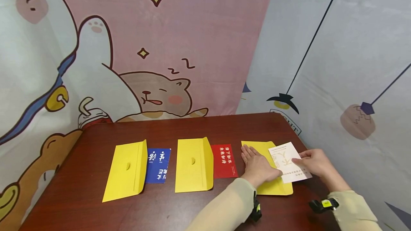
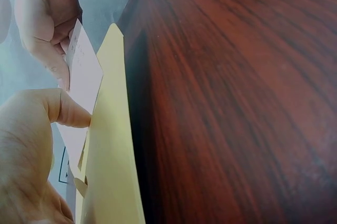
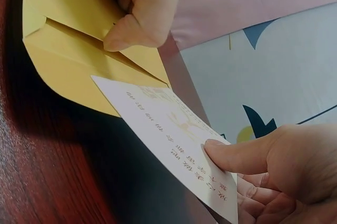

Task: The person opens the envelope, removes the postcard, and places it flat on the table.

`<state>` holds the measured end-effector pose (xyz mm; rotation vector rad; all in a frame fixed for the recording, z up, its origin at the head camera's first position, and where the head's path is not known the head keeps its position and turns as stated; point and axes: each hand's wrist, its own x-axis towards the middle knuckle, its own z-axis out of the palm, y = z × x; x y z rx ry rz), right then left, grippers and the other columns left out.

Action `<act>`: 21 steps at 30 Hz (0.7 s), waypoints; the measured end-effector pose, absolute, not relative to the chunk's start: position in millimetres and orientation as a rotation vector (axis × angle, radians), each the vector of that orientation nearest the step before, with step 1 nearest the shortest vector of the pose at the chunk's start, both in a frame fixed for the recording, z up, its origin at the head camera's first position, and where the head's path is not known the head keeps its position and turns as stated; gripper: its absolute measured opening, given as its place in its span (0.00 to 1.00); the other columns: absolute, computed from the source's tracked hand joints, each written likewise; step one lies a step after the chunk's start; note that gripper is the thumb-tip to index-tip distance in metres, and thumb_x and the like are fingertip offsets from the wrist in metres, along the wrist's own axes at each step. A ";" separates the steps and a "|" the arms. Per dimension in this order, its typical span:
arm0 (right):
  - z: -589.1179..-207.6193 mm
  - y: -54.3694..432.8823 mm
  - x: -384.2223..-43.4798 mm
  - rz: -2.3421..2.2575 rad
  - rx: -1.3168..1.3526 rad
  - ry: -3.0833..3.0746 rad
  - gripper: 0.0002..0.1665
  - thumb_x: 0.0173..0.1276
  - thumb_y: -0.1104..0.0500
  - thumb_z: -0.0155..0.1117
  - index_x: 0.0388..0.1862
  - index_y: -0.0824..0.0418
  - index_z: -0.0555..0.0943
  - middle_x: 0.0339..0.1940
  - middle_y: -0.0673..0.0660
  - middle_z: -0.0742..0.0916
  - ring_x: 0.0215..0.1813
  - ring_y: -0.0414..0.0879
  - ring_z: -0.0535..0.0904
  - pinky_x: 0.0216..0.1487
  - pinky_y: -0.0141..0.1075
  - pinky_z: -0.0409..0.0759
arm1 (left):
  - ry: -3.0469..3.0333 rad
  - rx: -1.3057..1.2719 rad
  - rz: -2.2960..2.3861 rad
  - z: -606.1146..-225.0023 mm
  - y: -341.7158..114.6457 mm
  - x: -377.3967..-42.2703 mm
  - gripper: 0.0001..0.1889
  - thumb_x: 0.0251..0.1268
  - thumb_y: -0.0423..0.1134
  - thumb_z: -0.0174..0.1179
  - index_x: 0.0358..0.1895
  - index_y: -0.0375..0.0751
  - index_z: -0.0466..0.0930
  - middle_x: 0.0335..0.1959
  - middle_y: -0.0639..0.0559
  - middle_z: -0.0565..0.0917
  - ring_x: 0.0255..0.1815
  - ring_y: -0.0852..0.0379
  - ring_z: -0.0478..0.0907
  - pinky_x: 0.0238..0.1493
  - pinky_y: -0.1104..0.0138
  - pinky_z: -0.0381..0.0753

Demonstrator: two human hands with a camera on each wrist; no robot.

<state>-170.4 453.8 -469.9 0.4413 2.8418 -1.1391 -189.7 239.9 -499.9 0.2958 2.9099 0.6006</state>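
Observation:
My right hand [image 1: 318,163] pinches a white card [image 1: 285,158] with gold print, thumb on top and fingers beneath. The card slants over the right-hand yellow envelope [image 1: 274,189], its near end close to the opening. Flat along that envelope lie the straight fingers of my left hand [image 1: 258,167], thumb stretched out toward the card. The right wrist view shows the left thumb [image 3: 124,34] at the edge of the envelope's slit, with the flap [image 3: 79,79] folded open toward the right hand. Part of the envelope is hidden under the left hand and the card.
On the brown table [image 1: 154,213], a middle yellow envelope [image 1: 191,167] has a red card [image 1: 224,161] at its flap side. A left yellow envelope [image 1: 125,170] has a blue card [image 1: 158,165] beside it. A printed cartoon curtain [image 1: 208,27] hangs behind and at the right.

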 end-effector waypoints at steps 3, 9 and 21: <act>-468.8 456.4 -169.9 -1.134 0.447 2.839 0.31 0.69 0.55 0.76 0.52 0.83 0.80 0.31 0.58 0.87 0.29 0.48 0.82 0.28 0.38 0.81 | 2.910 0.298 0.594 -499.6 239.5 -189.5 0.67 0.48 0.76 0.68 0.84 0.35 0.54 0.85 0.38 0.52 0.85 0.36 0.44 0.82 0.49 0.51; -468.2 460.7 -167.5 -1.154 0.461 2.824 0.30 0.69 0.56 0.75 0.52 0.84 0.79 0.31 0.59 0.87 0.28 0.48 0.83 0.27 0.39 0.82 | 2.908 0.304 0.581 -500.3 239.2 -190.2 0.67 0.48 0.76 0.68 0.84 0.35 0.54 0.85 0.38 0.52 0.85 0.36 0.44 0.82 0.49 0.51; -465.0 468.5 -162.2 -1.129 0.515 2.827 0.36 0.70 0.54 0.74 0.56 0.86 0.76 0.37 0.65 0.86 0.32 0.49 0.81 0.29 0.39 0.81 | 2.905 0.302 0.555 -501.4 240.8 -190.7 0.68 0.48 0.78 0.66 0.85 0.34 0.52 0.86 0.38 0.50 0.86 0.36 0.42 0.82 0.49 0.49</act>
